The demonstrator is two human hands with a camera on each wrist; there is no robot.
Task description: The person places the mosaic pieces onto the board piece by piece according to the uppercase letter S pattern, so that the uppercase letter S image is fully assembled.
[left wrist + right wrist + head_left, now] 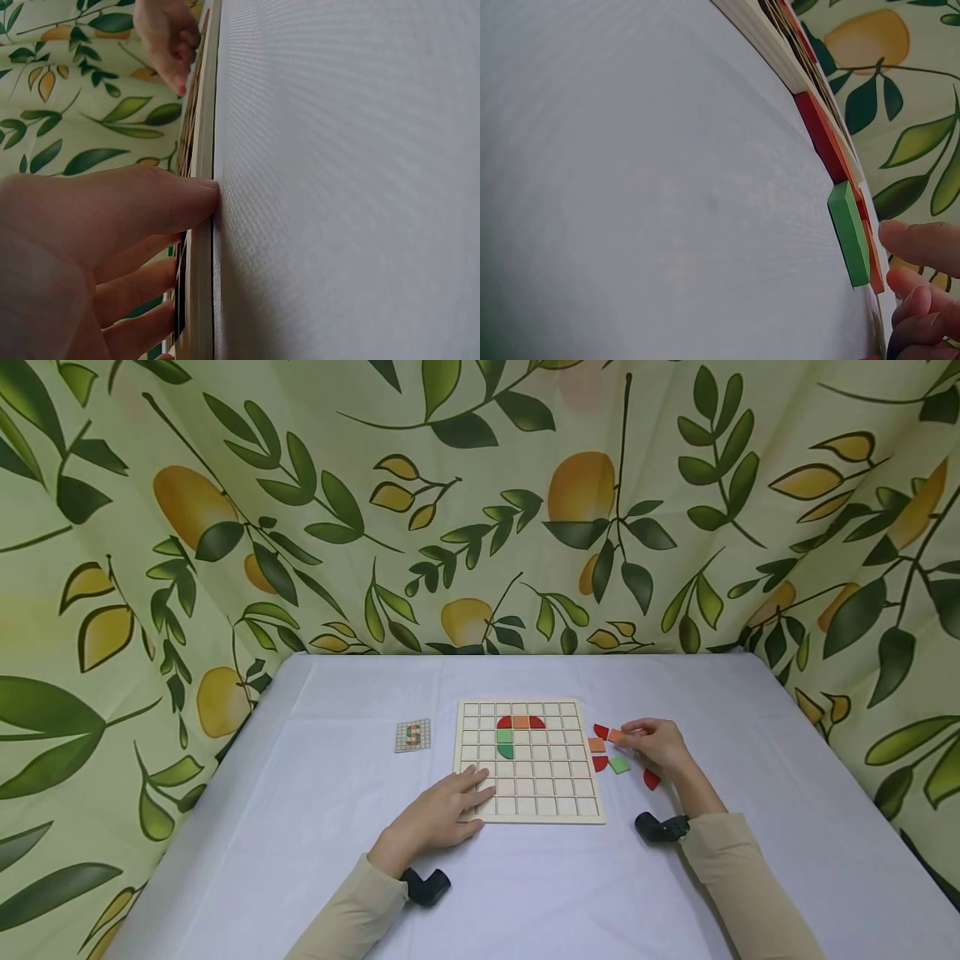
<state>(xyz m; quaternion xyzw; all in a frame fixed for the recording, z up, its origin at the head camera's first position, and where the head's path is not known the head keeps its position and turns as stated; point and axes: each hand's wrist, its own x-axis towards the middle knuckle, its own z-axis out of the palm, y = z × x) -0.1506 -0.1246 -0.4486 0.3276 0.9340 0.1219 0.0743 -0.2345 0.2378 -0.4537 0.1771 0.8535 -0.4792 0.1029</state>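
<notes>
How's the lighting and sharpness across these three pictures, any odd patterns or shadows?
Head view: light looks soft and even, but the card is too small to show crisp detail; left wrist view: ripple banding on the cloth, and a shadow beside the board low in the frame; right wrist view: cloth looks grey, darkest at the lower left, green piece fairly clear.

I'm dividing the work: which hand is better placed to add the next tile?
Likely the right hand: its fingertips are at an orange square tile; the left hand rests on the grid board.
</notes>
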